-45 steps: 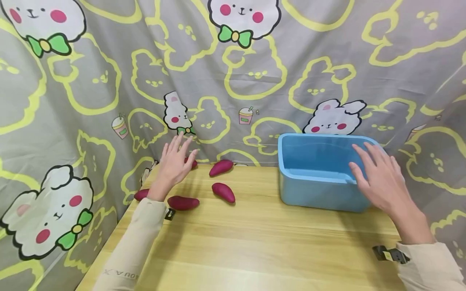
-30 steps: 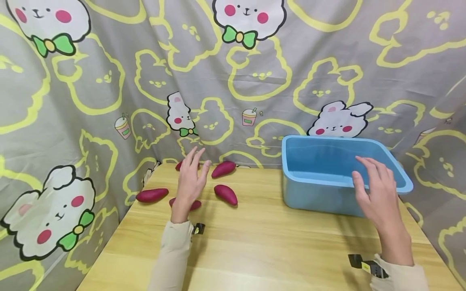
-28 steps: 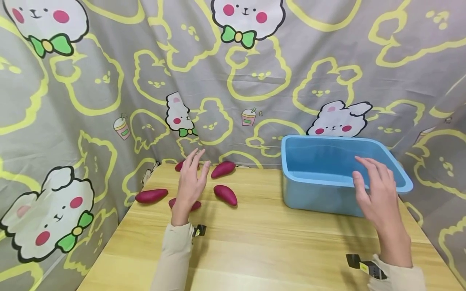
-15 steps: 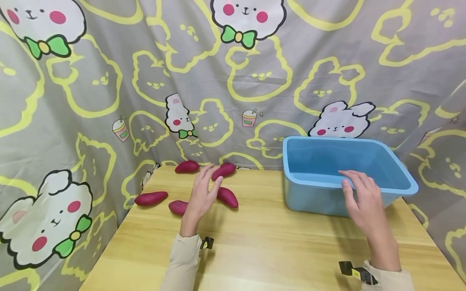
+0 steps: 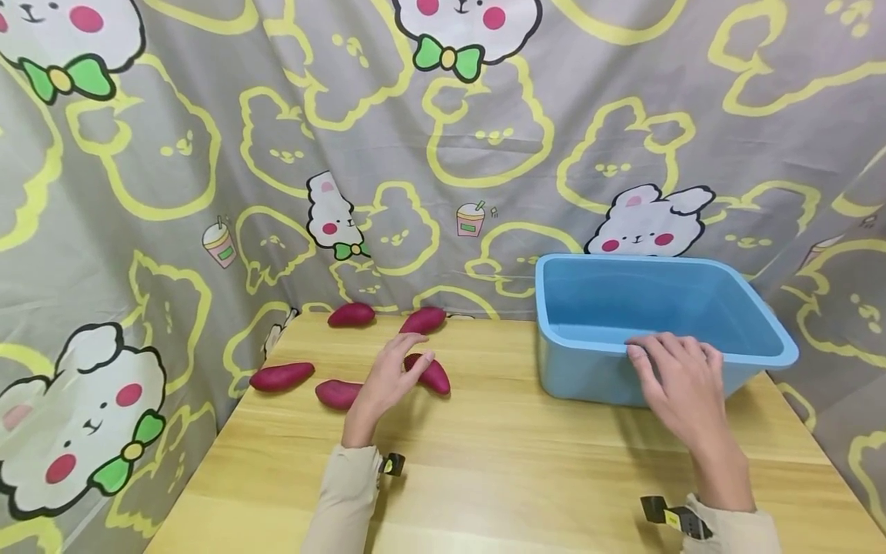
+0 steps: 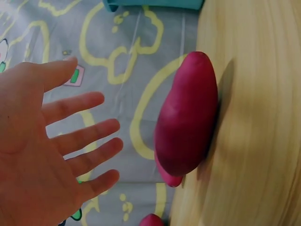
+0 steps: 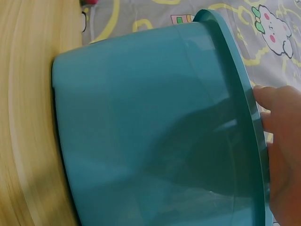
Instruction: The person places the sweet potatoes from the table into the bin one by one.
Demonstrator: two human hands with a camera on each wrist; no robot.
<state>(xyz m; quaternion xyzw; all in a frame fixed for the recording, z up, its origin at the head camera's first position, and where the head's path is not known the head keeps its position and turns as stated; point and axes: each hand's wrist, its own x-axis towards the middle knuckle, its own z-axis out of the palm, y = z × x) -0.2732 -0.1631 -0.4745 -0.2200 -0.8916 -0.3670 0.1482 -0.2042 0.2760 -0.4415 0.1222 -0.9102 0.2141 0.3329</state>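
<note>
Magenta sweet potato (image 6: pixel 187 113) just clear of spread left hand (image 6: pixel 42 143)

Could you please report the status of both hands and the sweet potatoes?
Left hand empty, close to sweet potatoes. Right hand at near rim of bin, contact unclear. Five sweet potatoes lying on table. Nothing visibly in the way.

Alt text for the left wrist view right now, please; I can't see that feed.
The left hand, open with fingers spread, appears apart from a purple-red sweet potato lying on the wooden tabletop, which stands sideways at right. A second sweet potato peeks from behind; part of a blue bin shows at top.
</note>
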